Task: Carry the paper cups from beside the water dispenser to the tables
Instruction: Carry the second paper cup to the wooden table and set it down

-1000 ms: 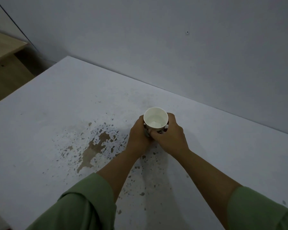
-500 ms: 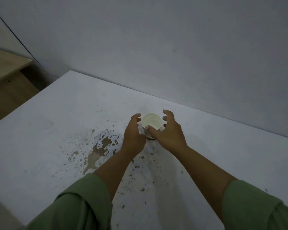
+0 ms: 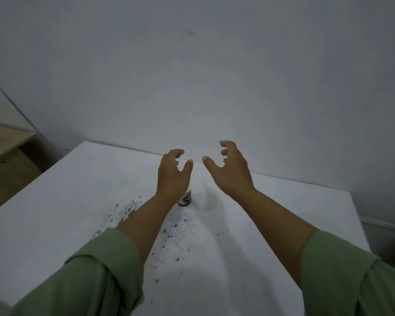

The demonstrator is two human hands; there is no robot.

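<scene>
My left hand (image 3: pixel 172 176) and right hand (image 3: pixel 232 171) both hang spread and empty above the worktop (image 3: pixel 55 213), and I judge the step in hand is clearing away from the set-down paper cup (image 3: pixel 185 198); I'd lift straight up so neither wrist clips it. The cup stands on the worktop just behind my left wrist, mostly hidden, beside the flaked patch of paint (image 3: pixel 128 210). It looks upright, long axis vertical, though its mouth is hidden.

The tabletop (image 3: pixel 55 224) looked matt white, its coating chipped away in rough brown flecks. The sleeves (image 3: pixel 96 277) were soft green cloth.
</scene>
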